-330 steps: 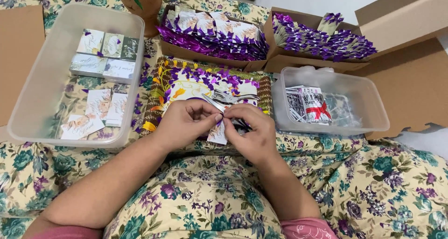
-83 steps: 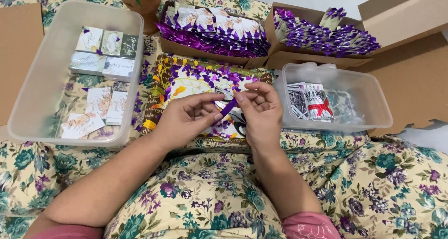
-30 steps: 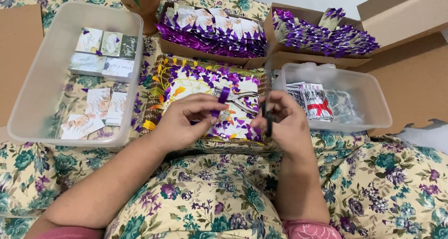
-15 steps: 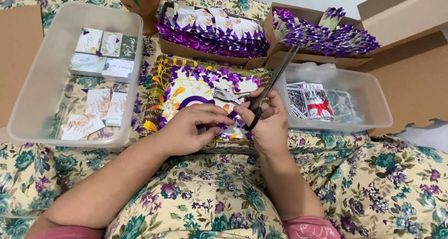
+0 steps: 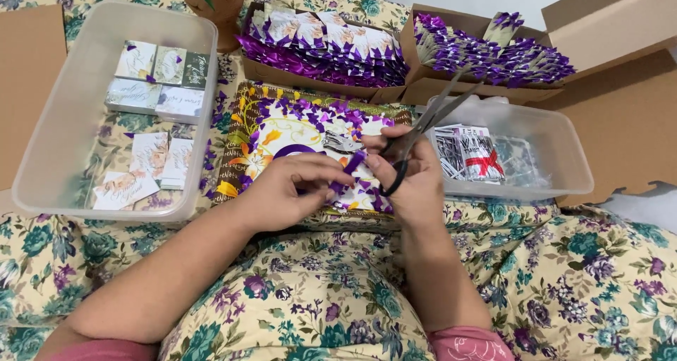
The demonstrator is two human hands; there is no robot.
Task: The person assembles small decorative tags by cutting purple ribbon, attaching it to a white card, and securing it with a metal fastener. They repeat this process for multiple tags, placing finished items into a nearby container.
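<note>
Right, both hands met over the flowered tray [image 5: 243, 139], which lay in the middle of the floral cloth [image 5: 585, 276]. Right hand [image 5: 412, 181] gripped black-handled scissors [image 5: 423, 132], fingers through the loops, blades parted and pointing up and right toward the cardboard boxes. Left hand [image 5: 293, 192] was curled, thumb and fingertips pinched on a short purple ribbon piece [image 5: 352, 165] held just beside the scissor handles; right thumb touched the ribbon too. Tray surface was strewn with small purple ribbon scraps [image 5: 321, 111]. A small silver thing lay on the tray near the ribbon, too small to tell what.

Left of the tray sat a clear plastic bin [image 5: 42, 135] holding stacks of small printed cards [image 5: 159, 79] at the far end and looser cards at the near end. Right of the tray sat a second clear bin [image 5: 564, 156] with clear-wrapped packets [image 5: 469, 153], one showing a red cross-shaped mark. Behind the tray was an open cardboard box [image 5: 282, 73] packed with rows of cards tied with purple bows [image 5: 324, 40]; a second cardboard box [image 5: 423, 89] to its right was packed the same way. A brown pot [image 5: 215, 5] stood at the top edge, partly cut off. Flat cardboard sheets [image 5: 627, 128] lay far right and far left. Pink sleeves showed at the bottom edge.
</note>
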